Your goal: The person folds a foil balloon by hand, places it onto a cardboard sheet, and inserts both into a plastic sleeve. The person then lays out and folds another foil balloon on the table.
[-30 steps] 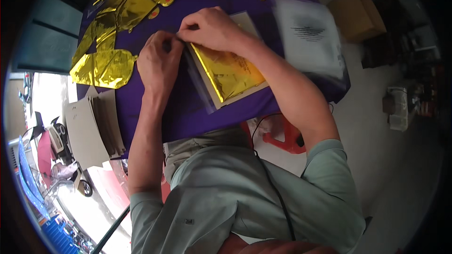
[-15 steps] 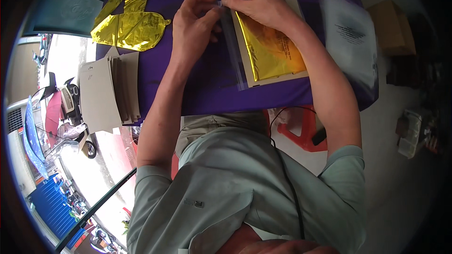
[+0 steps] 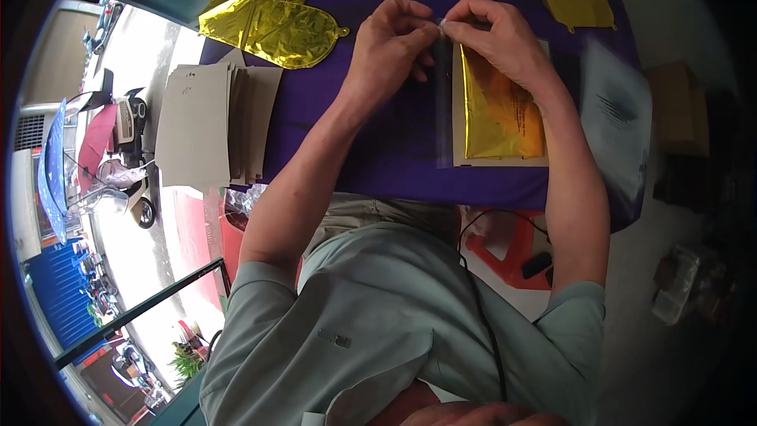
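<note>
A clear plastic bag (image 3: 444,130) lies on the purple cloth. Inside it are a grey-brown card (image 3: 459,122) and a folded gold foil sheet (image 3: 485,126) with small dark print. My left hand (image 3: 394,43) is closed, thumb and forefinger pinching the bag's far left corner. Right beside it, my right hand (image 3: 498,39) is closed too, its fingertips pinching the same corner while its wrist passes over the card. The fingertips of both hands nearly meet, and the bit of film between them is too small to make out clearly.
A stack of grey-brown cards (image 3: 193,126) sits at the table's left edge. Gold foil balloon pieces (image 3: 272,31) lie at the far left, with more gold foil (image 3: 579,4) at the far right. Clear bags (image 3: 619,110) overhang the right edge near a cardboard box (image 3: 678,110).
The whole view has shifted, so table and hands appear further right and slightly lower. Both hands keep pinching the bag's far left corner, with little change in their pose.
</note>
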{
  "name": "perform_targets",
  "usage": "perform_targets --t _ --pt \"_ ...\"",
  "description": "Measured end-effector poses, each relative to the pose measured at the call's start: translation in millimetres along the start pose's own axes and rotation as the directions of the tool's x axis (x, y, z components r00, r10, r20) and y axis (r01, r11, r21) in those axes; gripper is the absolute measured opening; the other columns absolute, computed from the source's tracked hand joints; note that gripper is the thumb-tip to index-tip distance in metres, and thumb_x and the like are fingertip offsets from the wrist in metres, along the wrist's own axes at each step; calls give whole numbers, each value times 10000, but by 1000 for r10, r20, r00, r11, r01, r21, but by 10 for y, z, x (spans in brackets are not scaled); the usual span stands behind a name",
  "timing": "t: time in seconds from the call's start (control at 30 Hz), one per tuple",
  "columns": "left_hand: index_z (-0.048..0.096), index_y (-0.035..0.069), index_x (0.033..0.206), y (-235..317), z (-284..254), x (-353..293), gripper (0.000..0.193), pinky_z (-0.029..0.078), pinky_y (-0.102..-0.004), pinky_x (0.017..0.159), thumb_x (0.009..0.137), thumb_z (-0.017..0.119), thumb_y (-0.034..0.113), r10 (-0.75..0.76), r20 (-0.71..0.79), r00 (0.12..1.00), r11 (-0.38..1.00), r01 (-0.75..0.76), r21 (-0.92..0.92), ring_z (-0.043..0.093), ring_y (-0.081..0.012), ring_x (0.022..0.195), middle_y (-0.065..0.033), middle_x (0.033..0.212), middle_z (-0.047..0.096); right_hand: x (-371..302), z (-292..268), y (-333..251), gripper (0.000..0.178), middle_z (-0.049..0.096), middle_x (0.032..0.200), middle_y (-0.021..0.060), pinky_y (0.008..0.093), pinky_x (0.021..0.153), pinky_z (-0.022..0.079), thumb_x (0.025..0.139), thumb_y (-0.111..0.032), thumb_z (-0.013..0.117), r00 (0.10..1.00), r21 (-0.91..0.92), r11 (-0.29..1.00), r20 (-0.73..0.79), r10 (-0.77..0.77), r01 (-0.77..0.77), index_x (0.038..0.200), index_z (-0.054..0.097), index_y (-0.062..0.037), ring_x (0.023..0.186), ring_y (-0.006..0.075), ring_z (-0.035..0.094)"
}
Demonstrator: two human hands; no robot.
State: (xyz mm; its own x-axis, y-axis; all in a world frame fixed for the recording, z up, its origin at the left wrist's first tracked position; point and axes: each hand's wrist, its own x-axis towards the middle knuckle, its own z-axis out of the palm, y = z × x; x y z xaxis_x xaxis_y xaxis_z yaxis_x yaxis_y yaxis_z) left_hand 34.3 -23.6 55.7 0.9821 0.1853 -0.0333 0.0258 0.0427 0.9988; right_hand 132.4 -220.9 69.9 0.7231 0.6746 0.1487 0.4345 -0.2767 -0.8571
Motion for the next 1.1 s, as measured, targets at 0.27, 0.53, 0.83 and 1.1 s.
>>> perform_targets --t 0.27,0.53,0.83,1.1 --pt "781 58 1127 -41 60 -62 214 594 -349 729 954 834 173 374 -68 925 782 -275 560 732 -145 775 -86 973 780 54 1 133 229 731 920 -20 269 815 529 1058 -220 770 1000 -33 999 -7 -27 27 1092 767 7 884 62 641" --pt "752 65 1027 -68 163 -133 245 620 -491 808 878 805 252 503 -29 864 580 -312 753 759 -381 952 -146 1034 749 21 -9 20 218 718 880 -13 248 770 497 1079 -198 738 995 -35 994 -4 101 -101 1066 777 15 852 53 620" --pt "724 46 967 -112 242 -129 184 631 -463 714 909 755 218 547 32 836 394 -291 872 768 -330 937 -106 998 735 33 69 12 271 686 835 -11 264 717 467 1115 -207 683 992 -123 984 -23 123 -125 1068 767 47 800 52 583" --pt "719 34 955 -113 233 -124 150 635 -464 729 908 738 175 533 12 846 398 -263 879 778 -336 920 -133 996 744 18 159 -7 264 627 801 -23 266 695 445 1131 -179 650 996 -149 985 -34 77 -82 1043 741 54 782 41 536"
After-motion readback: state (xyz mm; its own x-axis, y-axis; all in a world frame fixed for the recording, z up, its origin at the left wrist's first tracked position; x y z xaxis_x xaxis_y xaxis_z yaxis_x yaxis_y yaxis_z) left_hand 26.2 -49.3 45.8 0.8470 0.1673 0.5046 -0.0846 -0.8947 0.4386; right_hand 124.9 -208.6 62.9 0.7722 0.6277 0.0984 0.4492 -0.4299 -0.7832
